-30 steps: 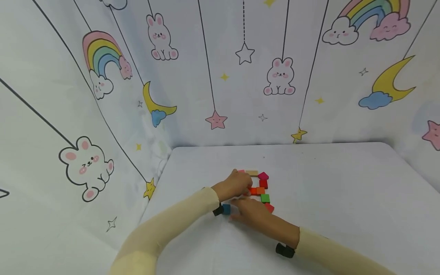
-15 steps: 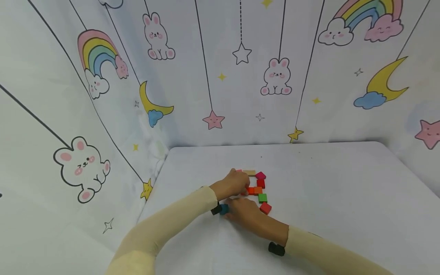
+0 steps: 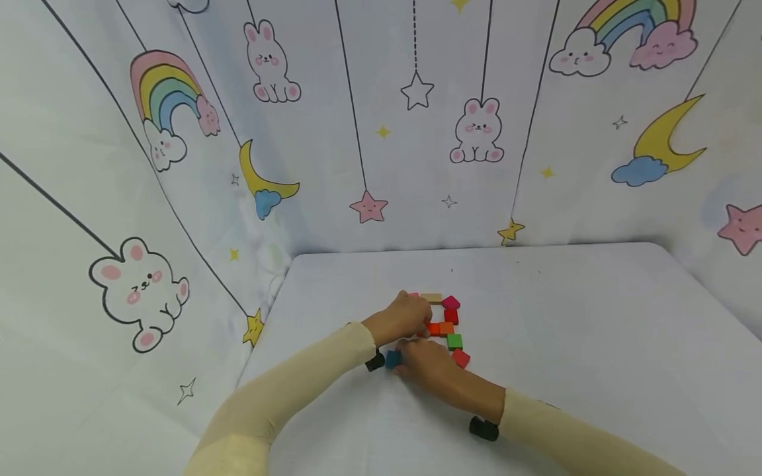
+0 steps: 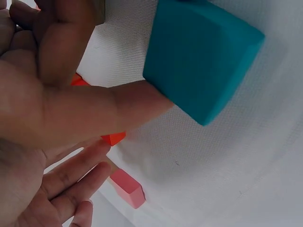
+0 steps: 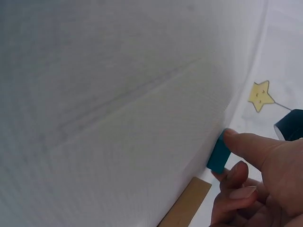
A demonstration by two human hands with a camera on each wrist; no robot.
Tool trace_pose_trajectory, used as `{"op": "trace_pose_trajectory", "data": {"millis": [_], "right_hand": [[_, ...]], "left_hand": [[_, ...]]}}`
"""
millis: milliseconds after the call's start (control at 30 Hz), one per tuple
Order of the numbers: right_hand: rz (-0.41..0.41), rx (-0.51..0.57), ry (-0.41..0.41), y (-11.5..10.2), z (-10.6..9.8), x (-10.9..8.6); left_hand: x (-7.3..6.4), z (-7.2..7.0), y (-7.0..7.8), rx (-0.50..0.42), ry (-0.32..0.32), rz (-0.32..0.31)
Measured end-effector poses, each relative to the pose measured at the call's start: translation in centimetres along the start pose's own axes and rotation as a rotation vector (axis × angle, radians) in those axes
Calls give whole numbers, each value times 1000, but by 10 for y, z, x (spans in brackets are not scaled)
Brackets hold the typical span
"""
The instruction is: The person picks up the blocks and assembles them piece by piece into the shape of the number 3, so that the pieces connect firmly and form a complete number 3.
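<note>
A teal block point(image 3: 393, 359) stands by my left wrist, its broad face close up in the left wrist view. My right hand point(image 3: 430, 363) pinches it between thumb and fingers, as the right wrist view shows. Farther back, my left hand point(image 3: 400, 318) lies beside the row of coloured blocks. Its fingers look relaxed in the left wrist view, one by an orange-red block point(image 4: 113, 138), near a pink block point(image 4: 128, 187). Orange blocks point(image 3: 446, 328) emerge from under that hand. My hands hide part of the arrangement.
Right of my hands, a green block point(image 3: 455, 342), red blocks point(image 3: 461, 357) and a crimson pentagon block point(image 3: 450, 302) form a line on the white table point(image 3: 565, 344). A tan block point(image 3: 431, 298) lies at the back. A patterned cloth point(image 3: 321, 132) hangs behind.
The right hand has moved to the teal block and now pinches it; the block has turned and shifted slightly right. The left hand stays nearly in place. The head view has shifted a little.
</note>
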State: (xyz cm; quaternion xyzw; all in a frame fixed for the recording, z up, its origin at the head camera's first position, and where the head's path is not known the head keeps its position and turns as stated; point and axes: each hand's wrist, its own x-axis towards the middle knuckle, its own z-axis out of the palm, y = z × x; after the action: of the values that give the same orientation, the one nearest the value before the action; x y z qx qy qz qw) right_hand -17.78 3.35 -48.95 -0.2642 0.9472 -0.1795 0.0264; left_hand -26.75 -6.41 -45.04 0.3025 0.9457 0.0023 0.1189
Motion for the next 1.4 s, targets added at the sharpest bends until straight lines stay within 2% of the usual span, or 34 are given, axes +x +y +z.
{"op": "trace_pose_trajectory", "data": {"millis": [233,733,1100,1400], "right_hand": [[11,46,4,3,-4,-4],[78,111,-62,15,-13,-9],[33,123,-41,24,-14,-11],[53,114,-53,28,-17,-14]], "left_hand": [[-2,0,0,0,16,4],[-5,-1,3,-12,21,-9],[-2,0,0,-26,8,-19],[-2,0,1,-39,12,-18]]}}
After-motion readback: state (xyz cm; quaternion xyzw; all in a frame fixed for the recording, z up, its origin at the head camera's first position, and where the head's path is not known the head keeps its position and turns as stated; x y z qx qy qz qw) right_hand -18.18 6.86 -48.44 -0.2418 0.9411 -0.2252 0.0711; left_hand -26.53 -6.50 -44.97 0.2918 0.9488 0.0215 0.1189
